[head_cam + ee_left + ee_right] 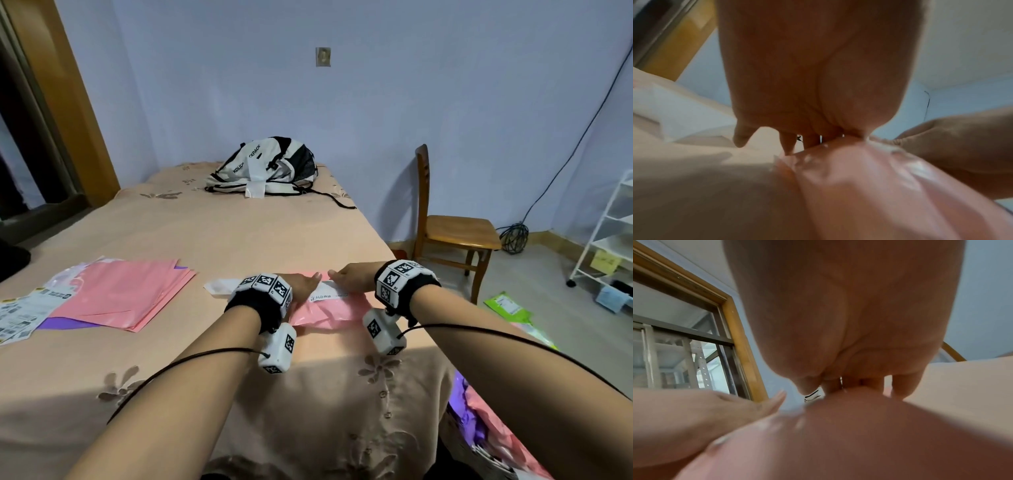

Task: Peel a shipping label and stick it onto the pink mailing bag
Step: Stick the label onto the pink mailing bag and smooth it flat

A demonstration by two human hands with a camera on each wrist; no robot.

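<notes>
A filled pink mailing bag [330,310] lies on the bed in front of me, with a white shipping label [329,294] on its top face. My left hand [305,282] lies flat on the label's left part, fingers straight. My right hand [349,277] presses flat on the label's right part, fingers pointing left. The two hands almost meet over the label. In the wrist views both palms [818,81] [859,321] bear down on the glossy pink bag [869,186] [838,434]. A white backing sheet [221,286] lies just left of the bag.
A stack of flat pink and purple mailing bags [126,294] and label sheets [24,313] lie at the left of the bed [205,240]. A backpack [270,168] sits at the far end. A wooden chair [448,226] and white rack [613,236] stand to the right.
</notes>
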